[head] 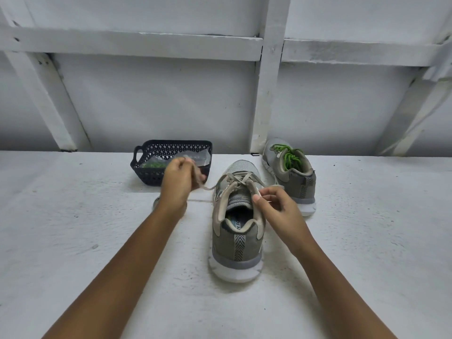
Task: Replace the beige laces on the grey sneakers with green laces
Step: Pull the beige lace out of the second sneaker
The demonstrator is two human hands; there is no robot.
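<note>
Pinching the flat beige lace, fingers of our left hand hold it taut beside the mesh grey sneaker on the rough white bench. Our right hand pinches its other end. The insole reads only "Y FO".

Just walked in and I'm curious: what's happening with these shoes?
A person is unlacing the near sneaker: the left hand holds its beige lace drawn out sideways, and the right hand grips the collar. The far sneaker already has green laces. A basket behind holds a bag of green lace.
</note>
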